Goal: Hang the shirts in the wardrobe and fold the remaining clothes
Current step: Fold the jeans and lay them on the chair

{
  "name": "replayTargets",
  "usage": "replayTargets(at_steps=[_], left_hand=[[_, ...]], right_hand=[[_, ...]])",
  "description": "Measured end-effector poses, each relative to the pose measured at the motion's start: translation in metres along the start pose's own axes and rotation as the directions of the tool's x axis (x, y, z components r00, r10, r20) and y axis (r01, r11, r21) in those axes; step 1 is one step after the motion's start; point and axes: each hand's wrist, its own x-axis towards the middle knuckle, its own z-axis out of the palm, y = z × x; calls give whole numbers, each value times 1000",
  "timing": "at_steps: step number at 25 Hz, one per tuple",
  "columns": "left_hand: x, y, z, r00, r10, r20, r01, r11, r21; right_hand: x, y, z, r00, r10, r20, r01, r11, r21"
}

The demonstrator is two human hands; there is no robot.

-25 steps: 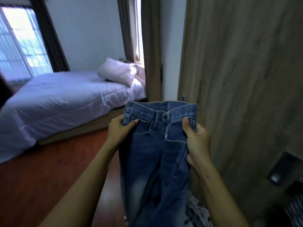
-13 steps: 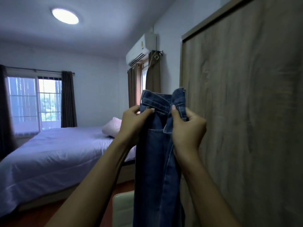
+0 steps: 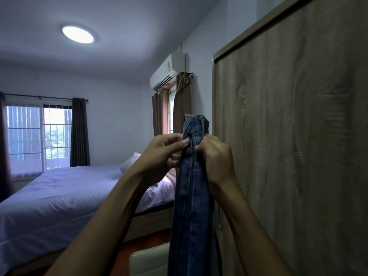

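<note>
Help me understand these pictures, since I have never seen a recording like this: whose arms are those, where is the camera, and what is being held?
There is no machine here. A person wears a wide-angle camera on the head, looking forward and down, so the two bare arms are their own. Every picture comes from that one camera. The left hand and the right hand both pinch a pair of blue denim jeans near the waistband; the jeans are folded lengthwise and hang down between the arms. To the right stands a wood-grain wardrobe door. Behind lies a bed with a white cover. No table shows; a pale cushioned seat peeks in at the bottom edge.
</note>
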Motion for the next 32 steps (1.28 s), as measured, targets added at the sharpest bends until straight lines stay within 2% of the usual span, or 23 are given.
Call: replayTargets(at_steps=[2,4,8,11,15,16,18,19,20,21,22,24,26,28,30,32], left_hand=[[2,1,0,1000,-10,-28,9,1000,-25],[3,4,1,998,-48,-51,47,999,-18],[4,7,9,996,-71,-47,73,997,30],[7,3,13,994,-33,-106,41,996,75],[11,9,17,987,21,-162,0,992,129],[13,11,19,980,32,-195,-7,992,128],[14,9,21,962,35,-272,-3,993,119],[14,7,20,954,24,-300,4,995,95],[12,5,20,950,13,-311,10,997,72],[11,5,18,952,7,-306,12,998,60],[9,5,16,956,6,-292,12,998,59],[10,6,11,965,9,-262,6,999,53],[12,6,7,967,-4,-254,11,1000,27],[15,5,3,963,-10,-268,22,999,41],[20,9,-5,963,42,-265,-6,991,135],[31,27,-13,951,184,-250,-95,940,328]], right_hand=[[2,-1,-5,995,84,52,-87,994,58],[3,-2,-10,988,107,109,-111,993,33],[10,2,-20,976,28,216,10,985,-170],[12,12,-30,977,-21,210,59,983,-176],[16,16,-41,947,-134,293,194,964,-184],[18,18,-45,954,-170,249,213,964,-157],[23,26,-54,985,-174,-2,173,980,-95],[24,33,-59,984,-124,-129,114,990,-82],[24,40,-63,981,-45,-188,34,998,-59],[24,47,-66,986,69,-149,-68,998,14],[27,53,-69,984,175,-42,-167,976,141],[35,53,-73,949,247,195,-303,884,357],[42,46,-72,940,207,271,-300,882,363],[49,38,-66,957,177,230,-243,921,303],[59,27,-59,971,114,210,-167,952,257],[73,7,-54,978,42,204,-98,957,272]])
